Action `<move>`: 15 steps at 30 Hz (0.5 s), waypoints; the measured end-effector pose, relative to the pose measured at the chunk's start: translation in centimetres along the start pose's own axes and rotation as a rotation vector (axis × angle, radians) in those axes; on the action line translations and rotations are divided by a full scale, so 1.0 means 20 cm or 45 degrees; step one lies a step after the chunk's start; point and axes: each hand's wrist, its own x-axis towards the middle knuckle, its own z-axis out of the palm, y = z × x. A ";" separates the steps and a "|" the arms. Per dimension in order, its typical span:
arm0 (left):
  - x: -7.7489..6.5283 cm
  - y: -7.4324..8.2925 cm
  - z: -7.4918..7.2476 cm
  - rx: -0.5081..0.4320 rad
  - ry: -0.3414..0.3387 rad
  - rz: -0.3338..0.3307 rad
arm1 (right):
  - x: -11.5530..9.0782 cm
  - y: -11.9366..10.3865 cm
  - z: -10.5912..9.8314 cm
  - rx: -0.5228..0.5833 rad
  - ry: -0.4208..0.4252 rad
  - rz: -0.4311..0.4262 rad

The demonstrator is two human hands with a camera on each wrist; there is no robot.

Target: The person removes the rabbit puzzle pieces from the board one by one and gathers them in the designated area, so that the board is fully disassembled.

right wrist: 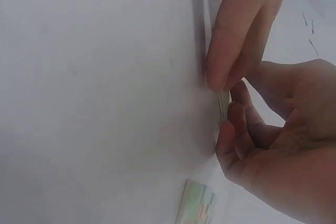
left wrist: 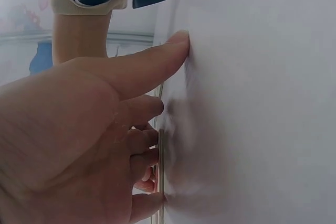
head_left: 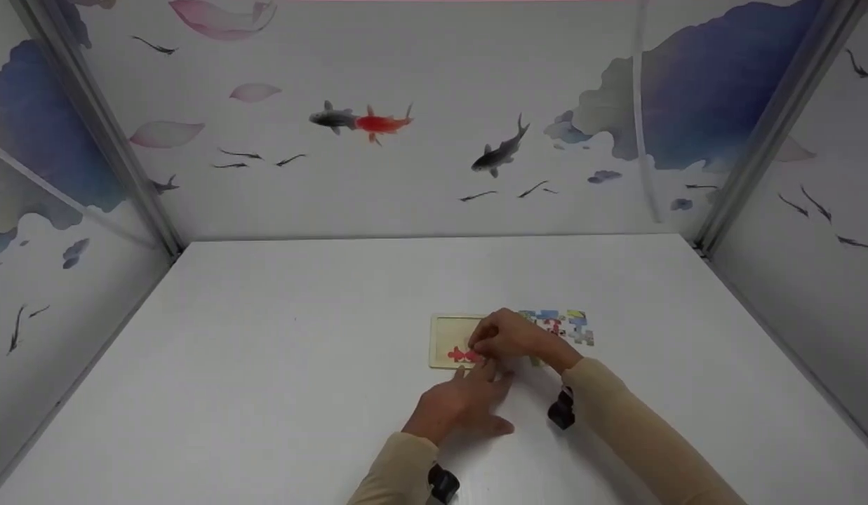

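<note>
A shallow pale puzzle tray point(head_left: 434, 342) with a raised rim lies on the table, with red puzzle pieces point(head_left: 458, 355) along its lower part. My right hand point(head_left: 511, 333) is over the tray's right side, its thumb and fingertips together in a pinch on a small puzzle piece, mostly hidden by the fingers. In the right wrist view the curled fingers point(right wrist: 227, 137) come down close to the tray edge. My left hand point(head_left: 465, 403) rests at the tray's near edge, fingers extended and touching the rim; its thumb point(left wrist: 168, 56) lies against the table.
A group of loose, colourful puzzle pieces point(head_left: 581, 328) lies just right of the tray, partly behind the right hand and forearm. The white table point(head_left: 279, 365) is bounded by printed panels point(head_left: 434, 189) at the back and sides.
</note>
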 end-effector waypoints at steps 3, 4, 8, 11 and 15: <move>-0.01 0.00 -0.01 -0.008 -0.004 -0.006 | 0.00 0.00 0.00 0.024 -0.004 0.020; -0.01 0.00 -0.01 -0.010 -0.005 -0.010 | 0.00 0.00 0.00 0.033 -0.005 0.037; -0.01 0.01 -0.01 -0.004 -0.010 -0.008 | 0.00 0.00 0.00 0.082 -0.009 0.067; -0.01 0.01 -0.01 -0.019 -0.011 -0.013 | 0.00 0.00 0.00 0.095 -0.003 0.056; 0.00 0.00 -0.01 -0.017 -0.004 -0.024 | 0.00 -0.01 0.00 0.091 0.009 0.037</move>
